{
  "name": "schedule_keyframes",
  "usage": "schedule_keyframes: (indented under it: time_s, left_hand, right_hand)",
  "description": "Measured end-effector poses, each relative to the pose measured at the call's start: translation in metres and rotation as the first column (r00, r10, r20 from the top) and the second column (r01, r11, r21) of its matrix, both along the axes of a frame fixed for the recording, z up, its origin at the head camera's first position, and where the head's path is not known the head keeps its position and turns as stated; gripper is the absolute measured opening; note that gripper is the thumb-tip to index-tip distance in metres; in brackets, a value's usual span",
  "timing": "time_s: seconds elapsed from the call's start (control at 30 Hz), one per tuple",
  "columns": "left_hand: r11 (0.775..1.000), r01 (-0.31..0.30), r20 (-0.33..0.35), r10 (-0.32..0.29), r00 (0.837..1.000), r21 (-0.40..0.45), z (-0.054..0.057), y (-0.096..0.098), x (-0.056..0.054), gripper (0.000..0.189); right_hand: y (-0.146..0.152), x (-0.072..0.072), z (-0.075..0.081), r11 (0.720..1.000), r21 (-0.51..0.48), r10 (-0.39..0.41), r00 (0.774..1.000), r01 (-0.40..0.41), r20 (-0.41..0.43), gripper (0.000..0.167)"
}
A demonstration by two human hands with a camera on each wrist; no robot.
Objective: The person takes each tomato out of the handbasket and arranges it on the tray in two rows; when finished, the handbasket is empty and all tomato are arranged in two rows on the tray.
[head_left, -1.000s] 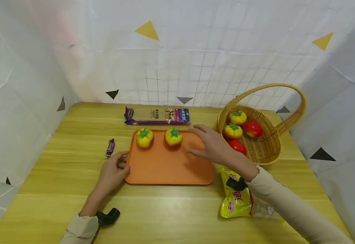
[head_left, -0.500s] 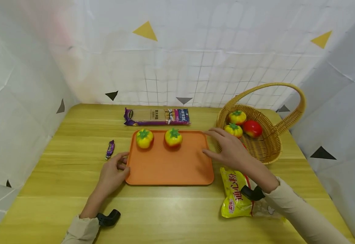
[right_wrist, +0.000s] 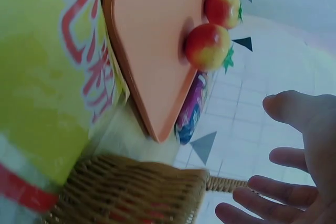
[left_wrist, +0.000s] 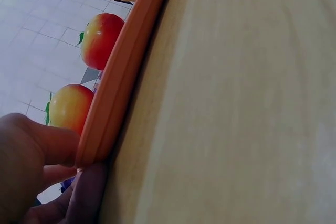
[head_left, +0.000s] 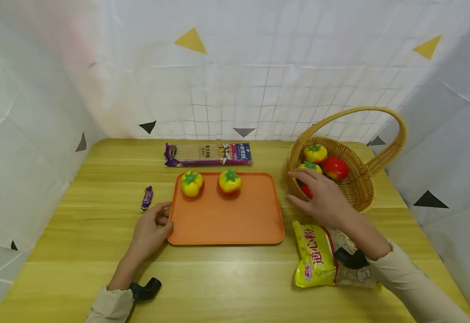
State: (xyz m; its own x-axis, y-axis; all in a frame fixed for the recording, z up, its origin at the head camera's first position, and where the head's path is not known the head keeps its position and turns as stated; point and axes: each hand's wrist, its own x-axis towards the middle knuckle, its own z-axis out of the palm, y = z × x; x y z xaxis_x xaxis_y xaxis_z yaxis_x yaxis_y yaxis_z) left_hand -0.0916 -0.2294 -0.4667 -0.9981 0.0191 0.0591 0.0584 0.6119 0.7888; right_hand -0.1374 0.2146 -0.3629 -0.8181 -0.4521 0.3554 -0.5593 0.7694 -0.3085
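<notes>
My left hand (head_left: 149, 228) holds the left edge of an orange tray (head_left: 226, 224), its fingers and thumb at the rim (left_wrist: 107, 114). On the tray's far side sit two yellow-and-red toy tomatoes with green leafy tops, a left tomato (head_left: 192, 185) and a right tomato (head_left: 230, 183). Over the near left rim of a wicker basket (head_left: 357, 190) hovers my right hand (head_left: 327, 199), fingers spread and nothing held. Inside the basket lie two more yellow-and-red tomatoes (head_left: 315, 153) and a red fruit (head_left: 336, 168); another red fruit (head_left: 306, 191) is partly hidden by the right hand.
Behind the tray lies a long pasta packet (head_left: 208, 154). A purple-wrapped candy (head_left: 147, 198) is left of the tray. The yellow macaroni bag (head_left: 315, 258) sits beneath the right forearm. The basket's tall handle (head_left: 356, 112) arches up, and white sheeting (head_left: 235, 80) surrounds the table.
My right hand has moved rightward from above the tray to the basket's near left side, uncovering more of the tray and bag. The left hand stays at the tray's edge.
</notes>
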Motion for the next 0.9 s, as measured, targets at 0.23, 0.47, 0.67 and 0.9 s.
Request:
schedule_keyframes:
  time_s: [0.23,0.47,0.67,0.9]
  left_hand:
    - [1.0,0.001,0.003,-0.001,1.0,0.009,-0.001,-0.001,0.0,0.054]
    - [1.0,0.005,-0.007,-0.005,1.0,0.003,-0.001,-0.001,-0.001,0.054]
    - [1.0,0.004,-0.006,-0.004,1.0,0.007,-0.001,0.0,0.0,0.053]
    - [1.0,0.003,-0.003,-0.003,1.0,0.017,0.0,0.0,0.002,0.053]
  right_hand:
    - [0.015,-0.001,0.005,0.999,0.004,-0.051,0.999,0.051,-0.017,0.058]
    - [0.028,-0.003,0.004,0.996,0.01,-0.089,0.996,0.089,0.007,0.057]
    - [0.039,-0.007,-0.003,0.992,0.031,-0.127,0.991,0.126,0.035,0.057]
    - [0.047,-0.007,-0.006,0.991,0.052,-0.127,0.991,0.125,0.033,0.054]
